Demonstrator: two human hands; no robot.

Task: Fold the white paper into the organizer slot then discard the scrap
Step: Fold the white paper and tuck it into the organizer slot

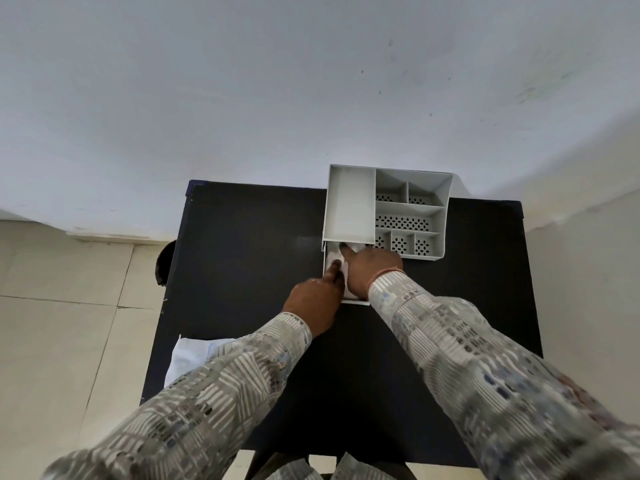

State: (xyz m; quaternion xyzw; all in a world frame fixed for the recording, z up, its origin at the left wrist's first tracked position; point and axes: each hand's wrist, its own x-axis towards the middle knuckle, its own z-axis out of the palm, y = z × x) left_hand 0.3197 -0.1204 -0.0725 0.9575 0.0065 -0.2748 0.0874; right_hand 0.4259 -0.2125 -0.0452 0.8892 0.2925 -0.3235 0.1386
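Note:
A grey organizer (349,202) with several compartments stands at the back right of the black table (242,254). From its front a shallow slot (325,261) sticks out toward me, with the white paper (333,252) lying crumpled inside. My left hand (317,299) reaches in from the near side, fingertips bunched on the paper. Beside it, my right hand (372,268) presses the paper with its index finger stretched toward the organizer's front wall. Both hands hide most of the paper. A second white sheet (190,355) lies at the table's near left edge, partly under my left sleeve.
The table stands against a pale wall, with tiled floor to the left. A dark round object (164,261) shows just past the table's left edge. The organizer's smaller compartments (403,221) have perforated bottoms and hold nothing that I can see.

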